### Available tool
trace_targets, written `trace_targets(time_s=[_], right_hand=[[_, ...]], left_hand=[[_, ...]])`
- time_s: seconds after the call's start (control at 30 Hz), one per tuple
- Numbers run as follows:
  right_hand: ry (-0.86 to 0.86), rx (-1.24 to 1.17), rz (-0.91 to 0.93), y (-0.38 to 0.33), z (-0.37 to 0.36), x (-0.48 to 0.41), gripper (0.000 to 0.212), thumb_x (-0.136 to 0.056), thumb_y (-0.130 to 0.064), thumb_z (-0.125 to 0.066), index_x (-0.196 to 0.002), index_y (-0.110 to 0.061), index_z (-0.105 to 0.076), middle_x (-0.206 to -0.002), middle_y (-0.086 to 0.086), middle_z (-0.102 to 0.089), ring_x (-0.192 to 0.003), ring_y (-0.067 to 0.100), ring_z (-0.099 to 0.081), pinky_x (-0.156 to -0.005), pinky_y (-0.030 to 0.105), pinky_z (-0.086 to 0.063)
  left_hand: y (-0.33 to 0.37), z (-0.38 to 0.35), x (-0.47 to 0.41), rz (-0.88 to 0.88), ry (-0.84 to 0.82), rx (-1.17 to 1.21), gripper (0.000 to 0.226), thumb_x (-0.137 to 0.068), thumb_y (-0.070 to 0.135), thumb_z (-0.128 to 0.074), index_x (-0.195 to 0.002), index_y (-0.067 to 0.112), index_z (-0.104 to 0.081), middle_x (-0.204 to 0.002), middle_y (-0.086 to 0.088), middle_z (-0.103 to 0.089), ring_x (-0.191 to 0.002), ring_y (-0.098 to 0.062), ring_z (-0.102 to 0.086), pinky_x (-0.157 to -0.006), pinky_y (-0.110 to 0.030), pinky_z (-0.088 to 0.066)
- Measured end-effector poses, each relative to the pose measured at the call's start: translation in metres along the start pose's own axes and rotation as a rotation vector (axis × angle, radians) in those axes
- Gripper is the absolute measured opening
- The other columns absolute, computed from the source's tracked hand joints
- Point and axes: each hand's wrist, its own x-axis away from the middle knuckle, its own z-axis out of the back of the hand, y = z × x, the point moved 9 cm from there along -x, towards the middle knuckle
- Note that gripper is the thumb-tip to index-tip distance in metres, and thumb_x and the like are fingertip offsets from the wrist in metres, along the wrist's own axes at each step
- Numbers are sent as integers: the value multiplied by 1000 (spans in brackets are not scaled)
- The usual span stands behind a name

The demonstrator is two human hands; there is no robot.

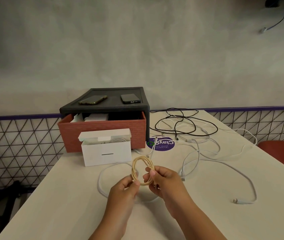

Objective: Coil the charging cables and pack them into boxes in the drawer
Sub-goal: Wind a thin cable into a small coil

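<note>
Head view: a cream braided charging cable (134, 167), wound into a small upright ring, is held just above the pale tabletop (65, 196) between both hands. Its lower left edge is pinched between thumb and fingers of the left hand (124, 191), and its right side is gripped by the curled fingers of the right hand (165, 182); both grips are narrow and closed on the loops.

No tie or band is seen on the ring, so the turns are likely kept together by finger pressure alone. If either pinch is eased during a handover, the stiff braid can be expected to spring open and the winding would be lost.

A loose white cable (101, 181) is looped on the table directly beneath the hands and could be snagged and dragged along.

The small white cardboard box with its lid flipped up (106, 155) stands just ahead, against the brick-red drawer front (103, 132). Something white and coiled appears to be inside it already, so room may be short; the ring could be forced out of shape, or the light box pushed aside. The tangle of white cables (198, 153) and a black cable (186, 125) at the right is not yet coiled.
</note>
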Motion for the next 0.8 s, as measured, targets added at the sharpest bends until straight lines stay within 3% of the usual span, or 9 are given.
trace_targets(time_s=[0.17,0.27,0.37,0.5,0.53,0.6,0.7,0.8], right_hand=[[54,3,-45,4,1,-32,21,-95,-8,-49,-83,-12,-66,-66,1,-65,-64,10,-54,-64,20,-46],[66,29,-37,6,0,-51,21,-94,-7,-50,-82,-12,-66,-67,2,-65,-65,10,-55,-66,19,-45],[78,71,-6,6,-3,-68,23,-93,-7,-53,-76,-13,-68,-66,1,-64,-64,12,-50,-65,21,-40],[39,142,49,2,-15,-88,20,-89,-9,-58,-76,-14,-71,-57,-7,-56,-53,6,-40,-57,16,-33],[16,158,60,0,-20,-91,17,-89,-9,-59,-79,-14,-72,-60,-8,-61,-56,4,-47,-62,16,-37],[-34,195,68,2,-33,-100,13,-88,-13,-61,-85,-14,-74,-86,-3,-70,-81,9,-58,-81,24,-43],[-60,251,73,6,-43,-108,11,-86,-16,-64,-83,-17,-75,-112,-4,-57,-107,11,-48,-101,36,-34],[-90,252,97,10,-50,-112,18,-87,-10,-62,-78,-22,-72,-127,-8,-45,-122,6,-40,-109,36,-30]], left_hand=[[6,44,-45,-24,153,-89,22,-89,10,-57,-109,20,-62,-99,-5,-58,-84,-14,-55,-84,-32,-41],[22,78,-69,-98,293,-203,24,-87,7,-60,-108,18,-60,-112,-9,-53,-92,-23,-52,-86,-34,-41],[37,104,-86,-160,392,-330,37,-86,7,-61,-121,15,-57,-129,-12,-44,-106,-26,-51,-91,-30,-37],[45,121,-103,-177,442,-488,51,-86,11,-61,-134,21,-47,-142,-13,-30,-128,-33,-32,-108,-36,-24],[48,121,-106,-195,441,-520,54,-85,11,-62,-136,21,-45,-143,-13,-29,-129,-33,-29,-108,-36,-21],[51,122,-116,-231,425,-560,57,-85,12,-62,-138,20,-42,-145,-11,-27,-130,-34,-25,-109,-37,-19],[52,122,-129,-240,395,-594,54,-86,15,-62,-137,16,-44,-147,-10,-24,-131,-34,-23,-109,-40,-20],[53,120,-138,-292,353,-596,38,-85,13,-63,-122,9,-55,-143,-10,-31,-130,-31,-29,-105,-34,-25]])
